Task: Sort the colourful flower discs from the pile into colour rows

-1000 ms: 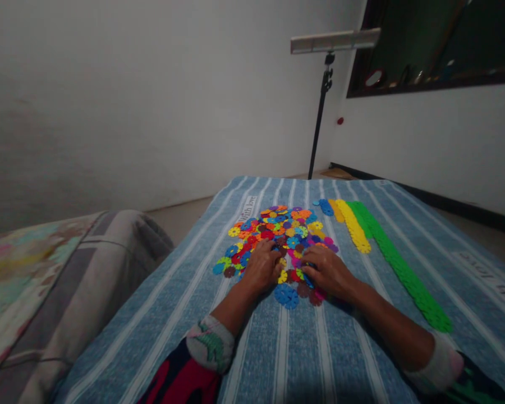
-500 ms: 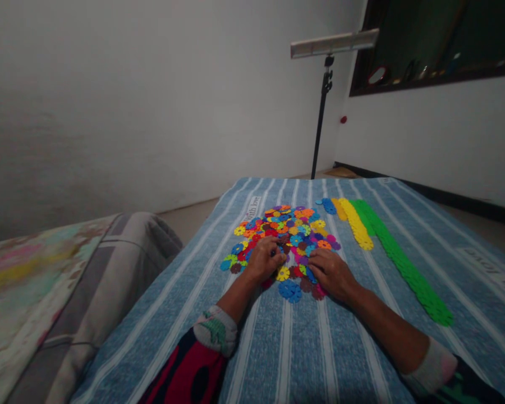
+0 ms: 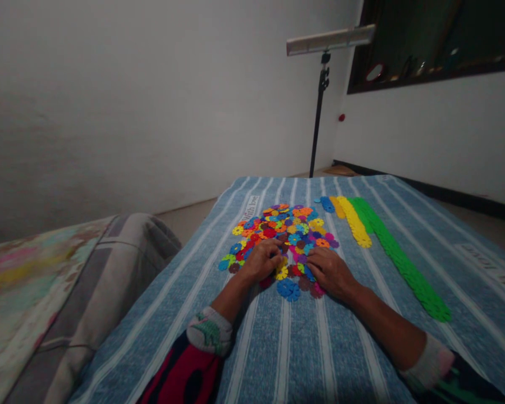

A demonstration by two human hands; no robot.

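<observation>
A heap of flat, flower-shaped plastic discs in many colours [image 3: 284, 233] lies on a blue striped cloth [image 3: 278, 348]. My left hand [image 3: 261, 260] rests on the near left side of the heap, fingers curled down onto the discs. On the near right side sits my right hand [image 3: 328, 270], its fingers bent over discs as well. What either hand grips is hidden under the fingers. A blue disc [image 3: 287, 288] lies just in front of both hands.
Sorted rows of discs run along the cloth to the right: a long green row [image 3: 398, 258], a yellow row [image 3: 354, 223], short orange and blue ones beyond. A dark light stand [image 3: 320, 106] stands by the far wall. A folded grey blanket [image 3: 105, 269] lies left.
Both hands have stayed on the near edge of the heap, fingers shifting slightly among the discs. The view has swung a little.
</observation>
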